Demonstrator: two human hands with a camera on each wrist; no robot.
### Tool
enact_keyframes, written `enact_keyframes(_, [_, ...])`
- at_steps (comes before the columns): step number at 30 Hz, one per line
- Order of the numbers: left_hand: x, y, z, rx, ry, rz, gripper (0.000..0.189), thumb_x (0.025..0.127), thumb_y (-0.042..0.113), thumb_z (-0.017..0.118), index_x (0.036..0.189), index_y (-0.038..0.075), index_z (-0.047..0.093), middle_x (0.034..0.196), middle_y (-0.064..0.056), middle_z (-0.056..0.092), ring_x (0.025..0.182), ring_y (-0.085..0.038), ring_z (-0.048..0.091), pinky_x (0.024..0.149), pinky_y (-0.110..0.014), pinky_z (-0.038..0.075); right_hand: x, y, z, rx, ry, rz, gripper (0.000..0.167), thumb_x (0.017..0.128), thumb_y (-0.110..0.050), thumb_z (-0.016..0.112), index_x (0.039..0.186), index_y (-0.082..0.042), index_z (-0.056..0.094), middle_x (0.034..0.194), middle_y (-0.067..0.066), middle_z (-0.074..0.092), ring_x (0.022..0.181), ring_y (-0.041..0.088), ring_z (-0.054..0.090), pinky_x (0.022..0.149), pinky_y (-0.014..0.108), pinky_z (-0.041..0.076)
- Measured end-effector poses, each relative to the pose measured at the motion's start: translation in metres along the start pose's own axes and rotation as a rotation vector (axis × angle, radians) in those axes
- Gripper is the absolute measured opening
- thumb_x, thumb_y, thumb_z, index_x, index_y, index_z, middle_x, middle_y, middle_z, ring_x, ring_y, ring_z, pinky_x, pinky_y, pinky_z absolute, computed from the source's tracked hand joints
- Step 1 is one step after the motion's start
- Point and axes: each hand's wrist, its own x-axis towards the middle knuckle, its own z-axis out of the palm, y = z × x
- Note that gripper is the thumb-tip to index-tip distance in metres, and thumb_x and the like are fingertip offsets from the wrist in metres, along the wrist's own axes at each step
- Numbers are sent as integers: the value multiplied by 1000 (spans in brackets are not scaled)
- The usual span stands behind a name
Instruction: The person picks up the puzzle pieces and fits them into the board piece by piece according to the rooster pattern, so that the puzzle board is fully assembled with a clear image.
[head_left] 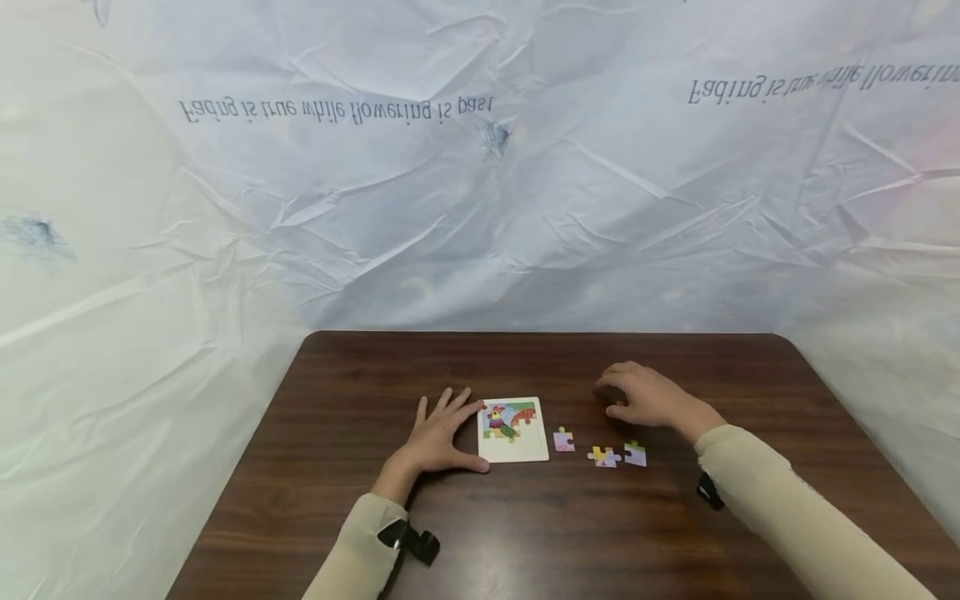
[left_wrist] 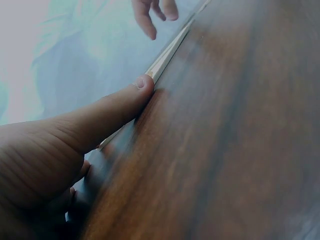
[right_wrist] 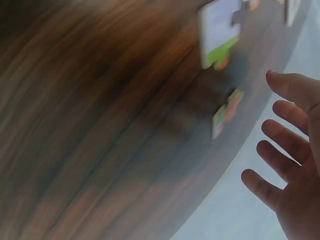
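Note:
A white-framed jigsaw puzzle board (head_left: 517,451) with a partly assembled rooster picture lies on the table. My left hand (head_left: 437,440) rests at its left side, fingers spread; its straight thumb touches the frame near the lower left corner, and the index finger reaches the upper left. In the left wrist view the thumb (left_wrist: 122,107) lies against the board's edge. To the right, my right hand (head_left: 651,397) hovers over the table with loosely bent fingers and nothing held. Below it in the right wrist view lies a puzzle piece (right_wrist: 227,114), mostly hidden in the head view.
Between the board and my right forearm lie three loose pieces: a pinkish one (head_left: 564,440), a yellow-and-lilac one (head_left: 604,457) and a lilac-and-green one (head_left: 635,454). The dark wooden table (head_left: 540,533) ends at a pale hanging sheet (head_left: 525,233).

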Motion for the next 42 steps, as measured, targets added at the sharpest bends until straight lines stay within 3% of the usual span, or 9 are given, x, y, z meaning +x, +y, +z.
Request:
enact_keyframes(12, [16,-17,-5,29,3,26,108,77,61,89,166,23,39,176,-7,20,162,-39,3,122,-71,-10,-7,13,1,-47,-33,22,33,91,-12,82,121,-2,75,118,12,70,110,36,66,89,55,57])
enact_keyframes(20, [13,-21,-7,13,-3,37,109,77,65,87,165,22,40,175,-9,20,162,-41,4,121,-72,-9,-4,10,6,-16,-60,51,28,91,-6,79,118,1,75,106,10,70,95,27,67,79,48,59])
enact_keyframes(31, [15,-17,-10,17,-18,34,107,79,63,87,166,24,39,176,-7,19,163,-38,2,122,-70,-12,-2,8,9,-45,-72,92,29,91,-7,79,119,2,74,102,8,68,87,20,63,73,44,56])
enact_keyframes(42, [13,-15,-10,22,-5,32,106,79,62,88,166,23,40,176,-8,20,162,-39,2,122,-71,-12,2,2,9,-35,-20,64,26,90,-10,78,115,-2,76,102,5,68,80,13,59,68,39,53])
